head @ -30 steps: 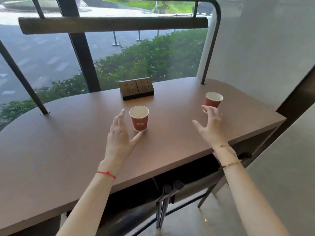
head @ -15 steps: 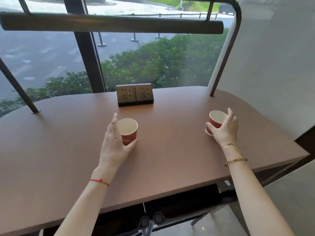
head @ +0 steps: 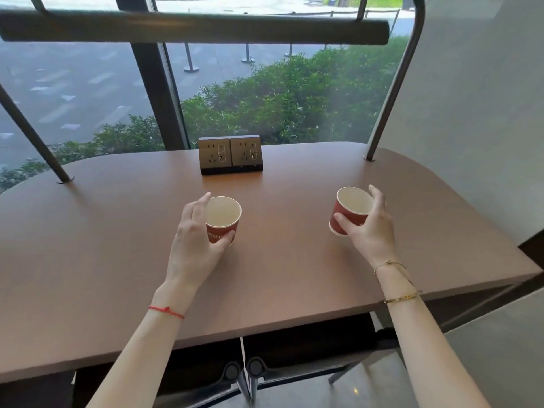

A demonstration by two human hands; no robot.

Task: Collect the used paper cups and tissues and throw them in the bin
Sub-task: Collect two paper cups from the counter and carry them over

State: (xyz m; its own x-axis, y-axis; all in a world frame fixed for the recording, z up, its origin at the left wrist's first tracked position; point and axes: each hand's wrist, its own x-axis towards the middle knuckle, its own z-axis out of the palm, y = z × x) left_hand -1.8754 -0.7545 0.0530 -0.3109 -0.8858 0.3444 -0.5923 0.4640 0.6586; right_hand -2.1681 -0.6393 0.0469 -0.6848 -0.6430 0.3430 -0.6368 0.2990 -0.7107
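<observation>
Two red paper cups with white insides are on the brown table point(head: 117, 260). My left hand point(head: 195, 242) grips the left cup point(head: 222, 217), thumb curled round its front and fingers behind; the cup stands upright. My right hand point(head: 369, 231) holds the right cup point(head: 351, 209), which is tilted toward the left, its base edge just off the tabletop. Both cups look empty. No tissues and no bin are in view.
A dark double socket block point(head: 230, 154) stands at the table's back edge, in front of the window. Slanted metal posts point(head: 382, 113) rise from the table at both sides under a padded bar point(head: 194, 26). Chair backs point(head: 244, 375) are tucked under the front edge.
Both hands went from reaching open to closing round the cups. The right cup now tilts in my right hand. The camera has moved closer and lower.
</observation>
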